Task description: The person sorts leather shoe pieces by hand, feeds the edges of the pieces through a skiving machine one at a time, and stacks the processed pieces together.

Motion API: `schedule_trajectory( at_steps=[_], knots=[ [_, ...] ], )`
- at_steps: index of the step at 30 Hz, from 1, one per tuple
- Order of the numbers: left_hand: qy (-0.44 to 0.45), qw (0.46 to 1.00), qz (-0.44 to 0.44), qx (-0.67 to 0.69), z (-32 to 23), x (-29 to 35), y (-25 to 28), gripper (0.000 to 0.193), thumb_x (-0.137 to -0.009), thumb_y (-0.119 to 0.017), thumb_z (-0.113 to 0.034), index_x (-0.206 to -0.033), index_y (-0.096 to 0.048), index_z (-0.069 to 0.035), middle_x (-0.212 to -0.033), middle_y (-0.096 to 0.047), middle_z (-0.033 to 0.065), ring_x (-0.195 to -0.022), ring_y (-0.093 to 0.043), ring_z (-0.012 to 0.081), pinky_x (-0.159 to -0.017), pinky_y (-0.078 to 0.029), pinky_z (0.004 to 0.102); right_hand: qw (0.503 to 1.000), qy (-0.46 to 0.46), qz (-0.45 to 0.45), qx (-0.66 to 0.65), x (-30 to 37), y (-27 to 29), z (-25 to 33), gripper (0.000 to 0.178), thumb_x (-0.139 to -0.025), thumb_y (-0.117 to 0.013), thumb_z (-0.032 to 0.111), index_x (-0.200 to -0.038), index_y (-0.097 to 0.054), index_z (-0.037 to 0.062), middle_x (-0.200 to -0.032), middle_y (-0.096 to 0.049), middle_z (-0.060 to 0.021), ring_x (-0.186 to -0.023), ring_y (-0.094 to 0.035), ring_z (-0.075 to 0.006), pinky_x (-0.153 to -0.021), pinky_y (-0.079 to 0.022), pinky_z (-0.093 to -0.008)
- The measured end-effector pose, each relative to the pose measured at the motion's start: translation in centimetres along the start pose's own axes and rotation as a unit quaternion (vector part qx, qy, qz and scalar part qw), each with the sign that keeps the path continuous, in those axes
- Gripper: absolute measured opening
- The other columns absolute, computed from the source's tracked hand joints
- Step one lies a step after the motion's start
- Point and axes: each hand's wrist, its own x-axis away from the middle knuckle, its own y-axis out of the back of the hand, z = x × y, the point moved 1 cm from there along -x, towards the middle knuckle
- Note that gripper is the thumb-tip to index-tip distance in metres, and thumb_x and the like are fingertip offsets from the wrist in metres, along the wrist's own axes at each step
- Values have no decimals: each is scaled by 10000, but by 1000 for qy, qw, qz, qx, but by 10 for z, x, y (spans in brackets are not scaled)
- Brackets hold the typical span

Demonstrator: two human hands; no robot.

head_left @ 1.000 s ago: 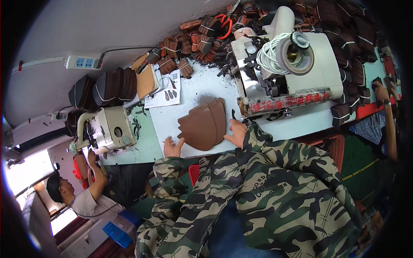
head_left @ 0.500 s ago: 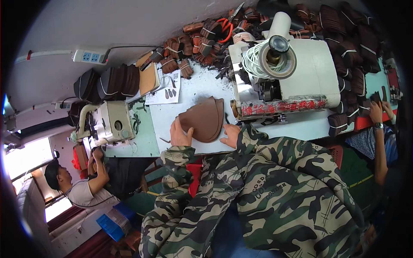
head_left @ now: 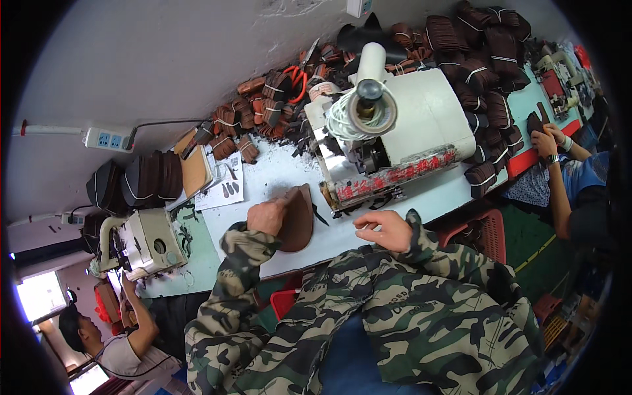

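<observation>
Brown rounded leather pieces (head_left: 299, 227) lie stacked on the white tabletop, near its front edge. My left hand (head_left: 266, 216) is on their upper left side, its fingers bent over the edge and gripping it; the fingertips are partly hidden. To the right, my right hand (head_left: 387, 232) hovers before the machine with thumb and fingers apart, holding nothing. Between the leather and the white machine (head_left: 421, 112) lies a thin dark scrap (head_left: 320, 216).
Tied bundles of brown pieces (head_left: 227, 122) and orange-handled scissors (head_left: 297, 82) lie along the wall. More dark bundles (head_left: 487, 105) are piled right of the machine. A red basket (head_left: 487, 237) stands below the table. Co-workers sit left (head_left: 131, 342) and right (head_left: 559, 171).
My left hand has shifted from lying spread on the leather to gripping its upper edge. My right hand has moved away to the right. The whole view has turned somewhat.
</observation>
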Motion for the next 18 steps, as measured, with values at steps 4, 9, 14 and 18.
schedule_trajectory(
  at_steps=[4,9,14,18],
  knots=[
    [-181,874,189,410,-39,0,46,153,-855,-594,-120,-902,-615,25,-794,-620,47,-776,-582,137,-726,-456,279,978,197,5,-74,14,29,40,377,-825,-660,167,-1153,-582,-2,-1044,-636,-164,-878,-633,-195,-752,-506,-299],
    [-119,921,109,354,-67,-42,54,184,-888,-541,-153,-861,-589,23,-664,-518,5,-641,-446,89,-593,-395,285,969,15,1,-248,2,32,51,389,-871,-611,119,-1186,-523,-92,-1029,-624,-108,-852,-598,-117,-733,-502,-247],
    [-102,957,83,257,-81,-61,72,215,-836,-565,-221,-888,-656,-34,-725,-623,175,-693,-613,333,-665,-463,411,953,9,3,-304,-8,30,52,391,-888,-562,63,-1240,-478,-83,-1066,-612,-124,-930,-601,-147,-789,-509,-275],
    [-153,973,-105,140,-103,-62,71,194,-796,-616,-188,-850,-666,-8,-744,-626,198,-705,-608,363,-635,-471,417,935,25,22,-354,-10,39,46,373,-886,-560,49,-1225,-487,-87,-1092,-608,-143,-975,-601,-171,-832,-500,-274]
  ],
)
